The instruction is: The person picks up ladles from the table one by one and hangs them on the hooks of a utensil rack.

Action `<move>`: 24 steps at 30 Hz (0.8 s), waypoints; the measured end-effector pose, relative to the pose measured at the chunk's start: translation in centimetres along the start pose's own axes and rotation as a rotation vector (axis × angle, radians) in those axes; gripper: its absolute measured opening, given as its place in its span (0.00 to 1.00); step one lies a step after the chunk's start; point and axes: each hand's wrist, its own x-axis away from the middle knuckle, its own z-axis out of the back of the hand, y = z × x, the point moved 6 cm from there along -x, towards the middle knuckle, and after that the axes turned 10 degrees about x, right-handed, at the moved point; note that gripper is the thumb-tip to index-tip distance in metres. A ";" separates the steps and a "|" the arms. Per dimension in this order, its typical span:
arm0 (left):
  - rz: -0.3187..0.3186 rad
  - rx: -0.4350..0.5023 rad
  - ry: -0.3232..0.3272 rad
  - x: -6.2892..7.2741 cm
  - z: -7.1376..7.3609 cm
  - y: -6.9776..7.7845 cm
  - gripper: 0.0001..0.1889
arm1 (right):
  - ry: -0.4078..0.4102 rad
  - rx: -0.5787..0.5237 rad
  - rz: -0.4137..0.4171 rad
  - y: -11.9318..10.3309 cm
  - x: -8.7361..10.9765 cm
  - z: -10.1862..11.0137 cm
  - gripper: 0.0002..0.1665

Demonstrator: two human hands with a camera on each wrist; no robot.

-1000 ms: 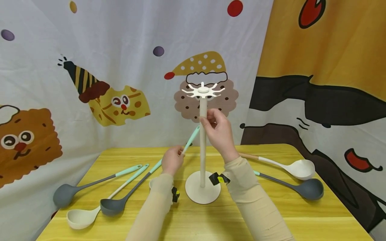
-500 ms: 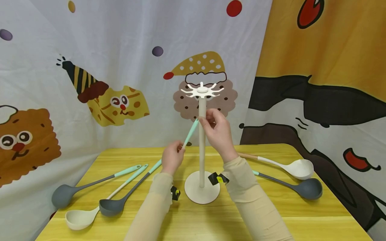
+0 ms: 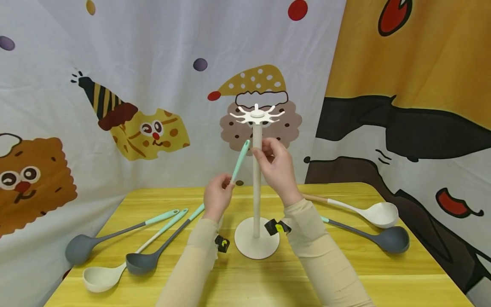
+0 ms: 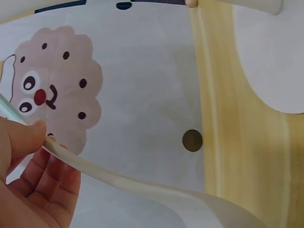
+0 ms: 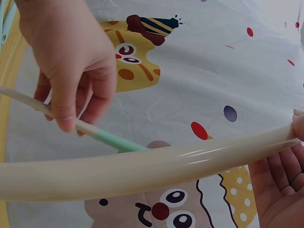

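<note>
In the head view my left hand pinches a cream kitchen utensil with a mint handle, its holed tip pointing up beside the pole. Its cream shaft widens toward the lower right in the left wrist view; the head's shape is cut off there. My right hand holds the upper pole of a white utensil stand between thumb and fingers. On top of the stand is a ring of hooks with nothing hanging from them. The right wrist view shows the pole passing in front of the mint handle.
On the left of the wooden table lie a grey round-headed utensil, a cream ladle and a grey ladle. A white ladle and a dark grey ladle lie on the right. A printed cloth hangs behind.
My left hand has risen slightly and shifted a little left, lifting the mint handle's tip higher alongside the pole and turning it more upright. My right hand stays on the pole.
</note>
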 end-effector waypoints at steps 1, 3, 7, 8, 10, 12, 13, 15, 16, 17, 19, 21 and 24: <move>-0.008 0.010 0.006 0.0 0.1 0.2 0.06 | -0.001 0.001 -0.001 0.0 0.0 0.0 0.09; -0.021 0.029 0.020 -0.1 0.3 0.5 0.06 | -0.002 0.000 -0.003 0.0 0.0 0.0 0.09; -0.057 0.065 0.045 -0.1 0.8 1.4 0.05 | -0.004 0.003 -0.007 0.1 0.0 0.0 0.09; -0.066 0.076 0.050 -0.1 0.9 1.6 0.05 | -0.003 0.004 -0.008 0.1 0.1 0.0 0.09; -0.086 0.098 0.060 0.0 1.1 2.0 0.05 | 0.000 0.004 -0.006 0.1 0.1 0.0 0.09; -0.100 0.123 0.068 0.0 1.3 2.4 0.05 | 0.004 0.003 -0.006 0.1 0.1 0.0 0.09; -0.110 0.138 0.073 0.0 1.5 2.6 0.06 | 0.006 0.002 -0.008 0.1 0.1 0.0 0.09; -0.127 0.161 0.081 0.1 1.7 3.0 0.06 | 0.007 0.000 -0.011 0.0 0.1 0.0 0.09; -0.135 0.174 0.086 0.1 1.9 3.2 0.06 | 0.008 0.001 -0.014 0.1 0.1 0.0 0.10; -0.141 0.188 0.090 0.1 2.0 3.3 0.06 | 0.008 0.001 -0.016 0.1 0.1 0.0 0.10; -0.151 0.212 0.101 0.1 2.3 3.5 0.06 | 0.009 0.000 -0.021 0.1 0.1 0.0 0.10; -0.155 0.234 0.113 0.0 2.6 3.7 0.06 | 0.008 0.000 -0.024 0.1 0.1 0.0 0.10; -0.156 0.268 0.133 -0.1 3.0 3.9 0.06 | 0.007 -0.001 -0.026 0.1 0.1 0.0 0.09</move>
